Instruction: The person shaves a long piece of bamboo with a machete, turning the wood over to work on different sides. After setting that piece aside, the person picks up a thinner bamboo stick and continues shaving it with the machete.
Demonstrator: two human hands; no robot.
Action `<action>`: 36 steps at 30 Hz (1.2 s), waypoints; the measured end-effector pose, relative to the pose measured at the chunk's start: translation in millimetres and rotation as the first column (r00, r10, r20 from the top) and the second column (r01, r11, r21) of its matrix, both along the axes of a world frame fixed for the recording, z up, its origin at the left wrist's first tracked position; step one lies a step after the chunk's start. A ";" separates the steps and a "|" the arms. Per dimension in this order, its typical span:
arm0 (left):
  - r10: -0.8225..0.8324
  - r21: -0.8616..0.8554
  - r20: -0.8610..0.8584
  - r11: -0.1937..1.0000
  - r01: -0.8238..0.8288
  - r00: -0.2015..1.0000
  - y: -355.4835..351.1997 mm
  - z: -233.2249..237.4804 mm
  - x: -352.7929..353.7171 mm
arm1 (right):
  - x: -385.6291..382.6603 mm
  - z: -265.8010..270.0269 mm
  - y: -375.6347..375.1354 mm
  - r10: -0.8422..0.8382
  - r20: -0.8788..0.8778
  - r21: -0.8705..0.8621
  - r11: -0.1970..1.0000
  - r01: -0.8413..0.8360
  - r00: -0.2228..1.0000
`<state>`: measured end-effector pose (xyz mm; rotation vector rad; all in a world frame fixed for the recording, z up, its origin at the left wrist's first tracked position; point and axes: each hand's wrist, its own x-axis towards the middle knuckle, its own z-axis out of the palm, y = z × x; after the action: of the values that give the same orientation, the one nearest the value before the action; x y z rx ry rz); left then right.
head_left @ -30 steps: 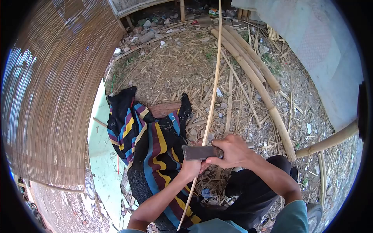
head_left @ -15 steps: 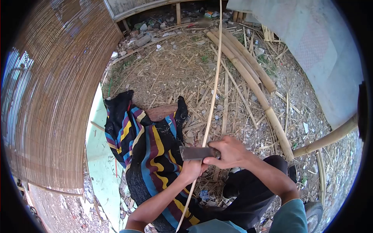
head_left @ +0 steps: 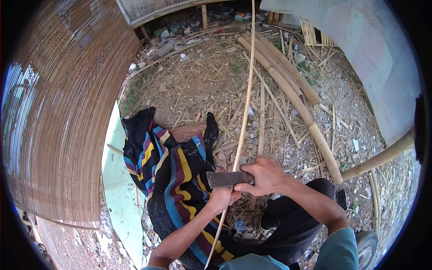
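Note:
A long, thin bamboo strip runs from the top of the view down past my lap. My left hand is closed around it just below the blade. In my right hand is a broad-bladed knife, gripped at the handle end. Its flat dark blade lies across the strip, pointing left, right above my left fingers. Beneath my left arm, a striped knitted cloth in black, blue, yellow and maroon is spread over my leg and the ground.
Several thick bamboo poles lie on the littered ground ahead to the right. A woven bamboo screen stands at left beside a pale green board. A reddish wood block sits behind the cloth. A grey sheet hangs at upper right.
The blade's angle over the strip has shifted very slightly. Both hands keep their grips in nearly the same place, and the camera view has moved a little.

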<state>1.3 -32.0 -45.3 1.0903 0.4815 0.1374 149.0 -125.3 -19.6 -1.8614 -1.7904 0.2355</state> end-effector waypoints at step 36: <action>-0.325 -0.094 0.015 0.941 0.325 0.946 4.2 1.4 3.1 | 61.1 15.1 14.3 -0.213 -0.964 -0.086 0.812 0.577 0.157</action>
<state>4.4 -27.8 -43.9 1.0612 0.2995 -0.1759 210.1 -110.9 -4.5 -1.3184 -0.3635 0.6634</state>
